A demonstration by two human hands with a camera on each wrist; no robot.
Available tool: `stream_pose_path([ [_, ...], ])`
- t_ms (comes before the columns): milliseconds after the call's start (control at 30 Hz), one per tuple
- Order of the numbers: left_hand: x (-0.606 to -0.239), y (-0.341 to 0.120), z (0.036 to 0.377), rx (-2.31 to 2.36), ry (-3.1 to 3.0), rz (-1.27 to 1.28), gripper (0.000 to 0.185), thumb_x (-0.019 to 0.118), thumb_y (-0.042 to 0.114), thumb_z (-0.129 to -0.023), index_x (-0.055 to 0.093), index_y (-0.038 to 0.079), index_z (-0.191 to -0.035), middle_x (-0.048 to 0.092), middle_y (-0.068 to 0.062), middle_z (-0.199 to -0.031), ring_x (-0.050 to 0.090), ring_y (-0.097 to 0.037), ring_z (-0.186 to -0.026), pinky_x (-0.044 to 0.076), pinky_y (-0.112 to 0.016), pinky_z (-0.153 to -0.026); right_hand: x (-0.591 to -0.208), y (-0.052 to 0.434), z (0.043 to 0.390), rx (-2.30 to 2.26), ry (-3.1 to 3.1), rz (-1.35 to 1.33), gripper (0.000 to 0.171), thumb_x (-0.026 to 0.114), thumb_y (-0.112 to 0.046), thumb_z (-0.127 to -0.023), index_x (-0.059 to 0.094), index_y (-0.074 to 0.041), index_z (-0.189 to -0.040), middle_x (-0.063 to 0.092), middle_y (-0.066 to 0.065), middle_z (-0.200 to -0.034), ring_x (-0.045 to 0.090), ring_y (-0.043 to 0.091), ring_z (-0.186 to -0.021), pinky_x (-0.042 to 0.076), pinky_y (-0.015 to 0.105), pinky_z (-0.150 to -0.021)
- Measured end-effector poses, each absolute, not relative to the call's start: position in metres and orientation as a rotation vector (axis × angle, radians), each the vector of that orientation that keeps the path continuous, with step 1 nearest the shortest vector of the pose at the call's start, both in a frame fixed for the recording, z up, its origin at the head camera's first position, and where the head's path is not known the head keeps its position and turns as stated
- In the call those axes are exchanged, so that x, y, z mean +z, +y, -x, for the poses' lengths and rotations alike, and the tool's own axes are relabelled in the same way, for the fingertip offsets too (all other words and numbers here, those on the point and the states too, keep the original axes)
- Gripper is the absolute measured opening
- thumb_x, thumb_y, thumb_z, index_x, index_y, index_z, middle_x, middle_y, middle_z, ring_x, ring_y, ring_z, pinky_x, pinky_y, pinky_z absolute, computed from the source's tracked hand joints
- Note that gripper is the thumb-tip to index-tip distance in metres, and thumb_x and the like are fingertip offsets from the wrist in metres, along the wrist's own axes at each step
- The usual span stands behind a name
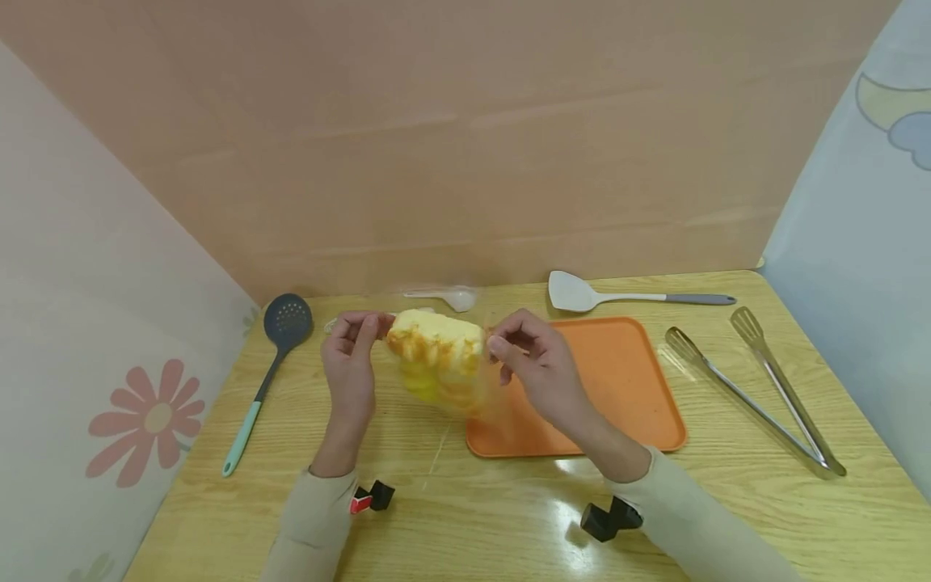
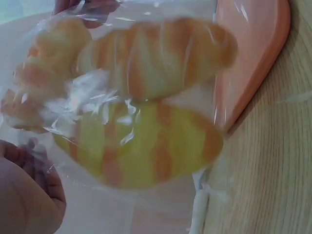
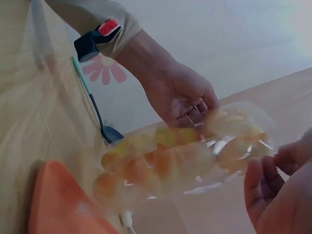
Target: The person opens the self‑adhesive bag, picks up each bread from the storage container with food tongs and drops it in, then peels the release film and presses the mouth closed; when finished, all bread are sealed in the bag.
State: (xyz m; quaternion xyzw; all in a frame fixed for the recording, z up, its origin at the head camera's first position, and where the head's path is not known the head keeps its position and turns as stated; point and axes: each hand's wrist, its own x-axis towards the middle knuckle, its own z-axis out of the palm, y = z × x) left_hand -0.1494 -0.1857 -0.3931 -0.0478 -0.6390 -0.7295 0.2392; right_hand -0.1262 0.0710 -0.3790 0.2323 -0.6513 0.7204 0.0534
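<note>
Between my two hands hangs a clear plastic bag of bread (image 1: 440, 356) with several bread pieces inside. My left hand (image 1: 351, 364) pinches its left edge between thumb and fingers, and my right hand (image 1: 541, 368) pinches the right edge. The left wrist view shows a striped orange-brown roll (image 2: 156, 58), a yellow roll with orange stripes (image 2: 139, 146) and a lumpy pale bread (image 2: 53, 73) behind shiny film. In the head view the bag hangs above the table, overlapping the left edge of an orange tray (image 1: 614, 380).
A dark skimmer (image 1: 288, 322) with a mint handle lies at the left. Along the back are a small white ladle (image 1: 458, 299) and a white spatula (image 1: 573, 293) with a grey handle. Metal tongs (image 1: 789, 396) lie spread at the right. Walls (image 1: 465, 162) enclose the table.
</note>
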Motion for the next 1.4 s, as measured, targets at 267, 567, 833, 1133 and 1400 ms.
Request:
stream_pose_path([
  [267, -0.395, -0.194, 0.152, -1.969, -1.669, 0.306, 0.019, 0.054, 0.002, -0.114, 0.068, 0.010, -0.103, 0.076, 0.006, -0.103, 0.070, -0.010, -0.099, 0.056, -0.025, -0.094, -0.378, 0.067, 0.129, 1.881, -2.092, -0.703, 0.005, 0.071, -0.002, -0.107, 0.072, 0.001, -0.102, 0.068, 0.008, -0.094, 0.060, 0.018, -0.076, 0.057, 0.028, -0.064],
  [567, -0.392, -0.185, 0.151, -2.052, -1.539, 0.206, 0.024, 0.042, 0.006, -0.117, 0.055, 0.011, -0.097, 0.079, -0.002, -0.100, 0.074, -0.019, -0.100, 0.053, -0.035, -0.106, -0.393, 0.055, 0.129, 1.995, -2.010, -0.705, 0.007, 0.067, 0.005, -0.107, 0.068, 0.003, -0.100, 0.062, 0.013, -0.087, 0.056, 0.018, -0.071, 0.054, 0.026, -0.063],
  [833, -0.392, -0.175, 0.147, -2.041, -1.439, -0.083, 0.027, 0.032, 0.008, -0.115, 0.037, 0.013, -0.089, 0.053, 0.001, -0.085, 0.049, -0.010, -0.073, 0.039, -0.023, -0.071, -0.401, 0.041, 0.121, 2.074, -2.047, -0.824, 0.011, 0.067, 0.001, -0.108, 0.065, -0.004, -0.098, 0.060, 0.008, -0.087, 0.056, 0.016, -0.072, 0.050, 0.026, -0.062],
  [1133, -0.401, -0.171, 0.150, -1.997, -1.448, -0.192, 0.027, 0.032, 0.010, -0.117, 0.036, 0.014, -0.091, 0.050, -0.005, -0.099, 0.056, -0.015, -0.090, 0.042, -0.025, -0.082, -0.411, 0.023, 0.117, 2.042, -2.027, -0.650, 0.011, 0.074, -0.002, -0.103, 0.066, -0.001, -0.111, 0.065, 0.008, -0.098, 0.062, 0.017, -0.089, 0.052, 0.024, -0.072],
  [1400, -0.402, -0.171, 0.149, -1.988, -1.475, -0.221, 0.028, 0.032, 0.007, -0.115, 0.040, 0.014, -0.090, 0.053, -0.003, -0.097, 0.054, -0.014, -0.090, 0.041, -0.027, -0.085, -0.409, 0.010, 0.116, 2.019, -1.969, -0.485, 0.028, 0.080, -0.001, -0.100, 0.080, 0.003, -0.128, 0.076, 0.017, -0.128, 0.072, 0.031, -0.112, 0.060, 0.027, -0.088],
])
